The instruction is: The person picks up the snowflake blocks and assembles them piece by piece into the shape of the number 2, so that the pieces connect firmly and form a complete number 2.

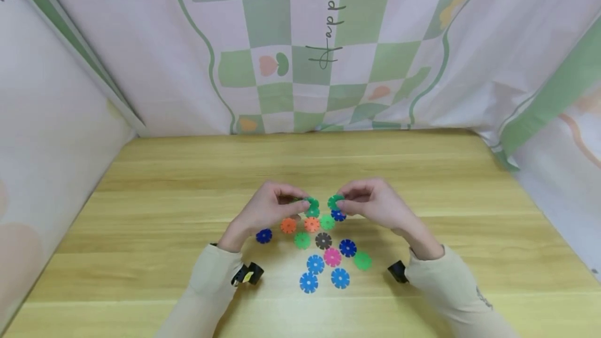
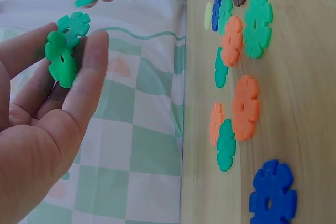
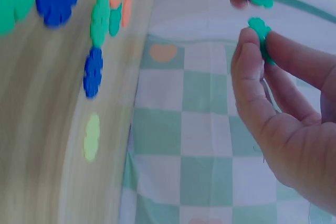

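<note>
Above the table, my left hand (image 1: 268,212) holds two green notched plastic discs (image 2: 55,51) between thumb and fingers. In the left wrist view they meet at an angle, seemingly slotted together. Facing it, my right hand (image 1: 381,206) pinches a single green notched disc (image 3: 258,31) by its flat sides. A small gap separates this disc from the pair. Beneath and in front of the hands lie loose discs, among them an orange disc (image 1: 312,224), a brown disc (image 1: 323,240) and a pink disc (image 1: 332,257).
The discs lie on a wooden table (image 1: 164,197). A dark blue disc (image 1: 264,236) is at the left of the group and a light green disc (image 1: 363,261) at its right. Several light blue discs (image 1: 340,278) are nearest me. A checkered curtain (image 1: 267,20) hangs behind the table.
</note>
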A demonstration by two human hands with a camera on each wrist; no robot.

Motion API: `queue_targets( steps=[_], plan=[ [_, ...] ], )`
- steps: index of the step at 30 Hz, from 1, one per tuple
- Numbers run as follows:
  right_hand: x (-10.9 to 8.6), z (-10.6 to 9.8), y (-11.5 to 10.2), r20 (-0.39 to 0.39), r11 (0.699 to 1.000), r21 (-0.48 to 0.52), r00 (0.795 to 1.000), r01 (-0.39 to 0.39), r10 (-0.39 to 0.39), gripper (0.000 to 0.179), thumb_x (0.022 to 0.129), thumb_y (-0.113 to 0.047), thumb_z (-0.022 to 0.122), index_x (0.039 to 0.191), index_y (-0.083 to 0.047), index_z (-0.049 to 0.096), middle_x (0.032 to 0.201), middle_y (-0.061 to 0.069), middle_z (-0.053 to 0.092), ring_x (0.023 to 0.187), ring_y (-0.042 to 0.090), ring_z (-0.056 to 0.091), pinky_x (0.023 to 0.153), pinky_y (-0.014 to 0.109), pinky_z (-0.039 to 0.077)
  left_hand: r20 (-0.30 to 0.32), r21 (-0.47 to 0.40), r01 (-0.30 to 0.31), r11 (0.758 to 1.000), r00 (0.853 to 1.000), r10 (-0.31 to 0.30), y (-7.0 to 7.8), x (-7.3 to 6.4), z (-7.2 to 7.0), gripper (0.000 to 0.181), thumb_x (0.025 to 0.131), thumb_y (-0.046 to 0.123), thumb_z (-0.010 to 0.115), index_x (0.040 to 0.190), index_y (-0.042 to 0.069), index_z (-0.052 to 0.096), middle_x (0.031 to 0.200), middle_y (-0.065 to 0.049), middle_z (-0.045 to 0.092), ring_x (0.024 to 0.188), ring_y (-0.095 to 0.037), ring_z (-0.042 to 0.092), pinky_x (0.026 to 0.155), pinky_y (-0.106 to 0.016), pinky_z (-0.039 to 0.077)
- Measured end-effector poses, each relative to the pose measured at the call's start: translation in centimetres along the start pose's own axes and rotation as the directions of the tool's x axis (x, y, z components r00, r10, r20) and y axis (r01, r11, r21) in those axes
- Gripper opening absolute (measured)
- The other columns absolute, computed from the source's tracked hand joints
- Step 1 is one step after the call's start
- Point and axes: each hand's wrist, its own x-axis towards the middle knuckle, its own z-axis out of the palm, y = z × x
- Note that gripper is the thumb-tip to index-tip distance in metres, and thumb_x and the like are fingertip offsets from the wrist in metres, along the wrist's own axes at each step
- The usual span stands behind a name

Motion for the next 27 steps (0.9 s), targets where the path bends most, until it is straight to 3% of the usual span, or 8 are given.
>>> queue_targets(
  steps=[7,17,24,27],
  plan=[
    [0.1,1.0,-0.4,0.012,0.996,0.093,1.000,0.011,-0.012,0.017,0.090,-0.004,0.065,0.104,0.006,0.067,0.089,0.019,0.068,0.077,0.030,0.069,0.073,0.041,0.057,-0.004,0.052,-0.017,0.998,1.000,0.018,0.0,0.0,0.3,0.019,0.091,0.008,0.065,0.107,-0.002,0.069,0.099,-0.019,0.068,0.084,-0.044,0.064,0.074,-0.052,0.055],
    [0.2,1.2,-0.4,0.043,0.998,0.064,0.999,-0.004,0.001,0.020,0.091,-0.005,0.064,0.106,0.008,0.066,0.088,0.022,0.068,0.074,0.026,0.068,0.072,0.044,0.057,0.002,0.055,-0.043,0.998,0.999,0.043,0.1,0.0,0.2,0.019,0.091,0.008,0.065,0.106,-0.003,0.069,0.098,-0.014,0.068,0.085,-0.046,0.062,0.075,-0.054,0.054],
    [0.1,1.4,-0.6,0.049,0.994,0.100,0.998,-0.051,0.047,0.025,0.093,-0.005,0.060,0.111,0.013,0.063,0.086,0.022,0.068,0.076,0.032,0.067,0.074,0.045,0.057,0.006,0.076,-0.056,0.996,0.998,0.056,0.0,0.1,0.2,0.018,0.091,0.007,0.065,0.105,-0.002,0.069,0.097,-0.017,0.069,0.083,-0.043,0.064,0.074,-0.054,0.054],
    [0.2,1.4,-0.5,0.054,0.991,0.118,0.997,-0.069,0.063,0.026,0.094,-0.007,0.059,0.112,0.012,0.062,0.085,0.019,0.068,0.074,0.028,0.066,0.074,0.043,0.057,0.008,0.081,-0.051,0.995,0.999,0.050,0.1,0.1,0.2,0.017,0.091,0.008,0.065,0.104,-0.002,0.070,0.098,-0.020,0.068,0.083,-0.042,0.064,0.075,-0.055,0.054]
  ],
)
